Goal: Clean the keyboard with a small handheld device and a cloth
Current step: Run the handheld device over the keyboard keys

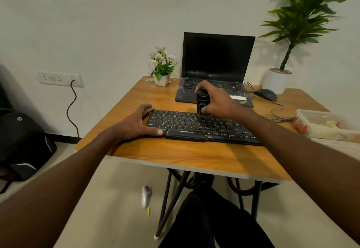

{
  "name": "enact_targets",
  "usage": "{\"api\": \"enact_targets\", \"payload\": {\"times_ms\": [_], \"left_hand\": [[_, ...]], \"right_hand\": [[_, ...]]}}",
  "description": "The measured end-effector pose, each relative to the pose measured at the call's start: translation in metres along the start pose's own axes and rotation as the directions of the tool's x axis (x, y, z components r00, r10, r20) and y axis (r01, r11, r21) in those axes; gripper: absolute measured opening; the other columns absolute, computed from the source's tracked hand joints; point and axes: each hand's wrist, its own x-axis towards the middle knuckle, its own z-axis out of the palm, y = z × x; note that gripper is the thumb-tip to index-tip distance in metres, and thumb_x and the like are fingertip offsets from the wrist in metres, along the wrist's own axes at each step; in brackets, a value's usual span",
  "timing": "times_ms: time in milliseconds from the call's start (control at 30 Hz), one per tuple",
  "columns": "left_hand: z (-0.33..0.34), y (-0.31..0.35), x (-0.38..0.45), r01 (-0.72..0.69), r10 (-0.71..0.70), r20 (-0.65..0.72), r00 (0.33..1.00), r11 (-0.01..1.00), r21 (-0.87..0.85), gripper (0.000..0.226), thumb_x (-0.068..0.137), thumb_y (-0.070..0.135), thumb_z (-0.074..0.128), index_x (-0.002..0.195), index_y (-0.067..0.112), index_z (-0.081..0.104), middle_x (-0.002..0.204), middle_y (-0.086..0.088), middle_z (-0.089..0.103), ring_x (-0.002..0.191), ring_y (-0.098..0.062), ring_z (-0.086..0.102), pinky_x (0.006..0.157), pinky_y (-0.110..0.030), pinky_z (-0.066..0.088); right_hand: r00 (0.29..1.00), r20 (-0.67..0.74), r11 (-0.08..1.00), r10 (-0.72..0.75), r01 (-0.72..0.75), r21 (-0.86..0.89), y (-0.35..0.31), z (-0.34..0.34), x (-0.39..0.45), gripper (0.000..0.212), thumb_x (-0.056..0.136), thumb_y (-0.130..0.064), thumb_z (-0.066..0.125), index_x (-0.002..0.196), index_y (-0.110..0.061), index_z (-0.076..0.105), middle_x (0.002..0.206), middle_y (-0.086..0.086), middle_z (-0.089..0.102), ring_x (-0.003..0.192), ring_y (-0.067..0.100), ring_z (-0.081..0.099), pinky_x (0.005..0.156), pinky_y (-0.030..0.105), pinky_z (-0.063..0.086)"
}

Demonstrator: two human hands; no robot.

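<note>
A black keyboard (194,128) lies across the middle of the wooden table (175,154). My right hand (216,99) grips a small black handheld device (201,100) upright, its lower end touching the keys near the keyboard's middle top rows. My left hand (139,123) holds the keyboard's left end, fingers curled over the far corner and thumb along the near edge. No cloth is in view.
An open black laptop (216,68) stands behind the keyboard. A small flower pot (161,79) sits at the back left, a mouse (266,94) with its cable at the back right, and a clear plastic box (325,125) at the right edge. A potted plant (276,81) stands beyond.
</note>
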Motion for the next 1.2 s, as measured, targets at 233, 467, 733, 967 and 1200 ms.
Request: {"api": "enact_targets", "payload": {"times_ms": [233, 467, 733, 967, 1200], "left_hand": [[0.068, 0.068, 0.013, -0.154, 0.297, -0.468, 0.832, 0.935, 0.319, 0.069, 0.106, 0.068, 0.041, 0.157, 0.023, 0.041, 0.14, -0.005, 0.069, 0.126, -0.027, 0.066, 0.114, -0.055, 0.046], [0.125, 0.09, 0.02, 0.001, 0.253, -0.418, 0.873, 0.854, 0.52, 0.066, 0.111, 0.059, 0.027, 0.159, 0.014, 0.038, 0.147, -0.009, 0.063, 0.141, -0.024, 0.054, 0.13, -0.057, 0.013], [0.128, 0.088, 0.023, 0.013, 0.261, -0.437, 0.861, 0.846, 0.532, 0.067, 0.109, 0.058, 0.024, 0.155, 0.012, 0.042, 0.143, -0.012, 0.066, 0.138, -0.025, 0.056, 0.131, -0.057, 0.015], [0.127, 0.089, 0.022, 0.006, 0.276, -0.439, 0.855, 0.842, 0.539, 0.063, 0.109, 0.055, 0.025, 0.15, 0.011, 0.046, 0.133, -0.011, 0.07, 0.131, -0.025, 0.061, 0.129, -0.056, 0.019], [0.127, 0.09, 0.021, 0.009, 0.289, -0.449, 0.846, 0.833, 0.553, 0.063, 0.109, 0.055, 0.024, 0.146, 0.011, 0.05, 0.128, -0.011, 0.072, 0.125, -0.024, 0.064, 0.129, -0.056, 0.019]], "right_hand": [[0.998, 0.0, 0.963, 0.06, -0.058, 0.262, 0.003, 0.007, 0.002, 0.07, 0.077, -0.004, 0.084, 0.13, -0.029, 0.046, 0.118, -0.002, 0.057, 0.101, 0.013, 0.062, 0.069, 0.025, 0.058], [0.991, 0.103, 0.992, 0.084, -0.093, 0.084, 0.028, -0.012, 0.0, 0.073, 0.078, -0.005, 0.082, 0.134, -0.031, 0.043, 0.123, 0.005, 0.055, 0.106, 0.023, 0.061, 0.074, 0.034, 0.06], [0.996, 0.085, 0.991, 0.026, -0.037, 0.131, 0.03, -0.018, -0.009, 0.069, 0.077, -0.007, 0.083, 0.13, -0.032, 0.045, 0.121, -0.001, 0.056, 0.105, 0.018, 0.063, 0.071, 0.031, 0.062], [0.997, 0.075, 0.999, -0.004, 0.0, 0.045, 0.037, -0.023, -0.021, 0.071, 0.079, -0.005, 0.082, 0.132, -0.032, 0.042, 0.121, 0.001, 0.054, 0.102, 0.017, 0.063, 0.066, 0.028, 0.061], [0.993, 0.098, 0.997, 0.058, -0.063, 0.044, 0.049, -0.041, -0.038, 0.068, 0.081, -0.002, 0.08, 0.132, -0.03, 0.044, 0.113, -0.003, 0.055, 0.099, 0.019, 0.065, 0.061, 0.024, 0.06]]}}
